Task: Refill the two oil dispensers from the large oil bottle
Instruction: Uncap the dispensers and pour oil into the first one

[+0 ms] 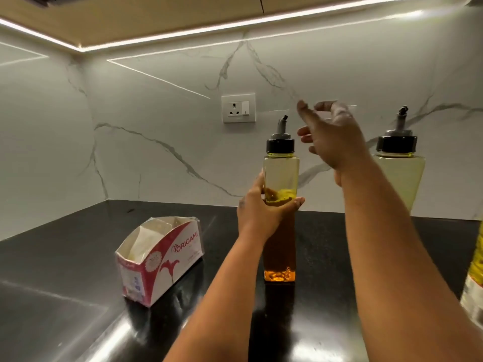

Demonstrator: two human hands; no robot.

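right arm [386, 231] hides much of second dispenser [400, 168].

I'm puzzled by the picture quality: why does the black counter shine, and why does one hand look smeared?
Head view: the glossy black counter mirrors the ceiling light strip as white glare; the raised right hand has motion-blurred fingertips; the wide lens bends straight edges near the frame's borders.
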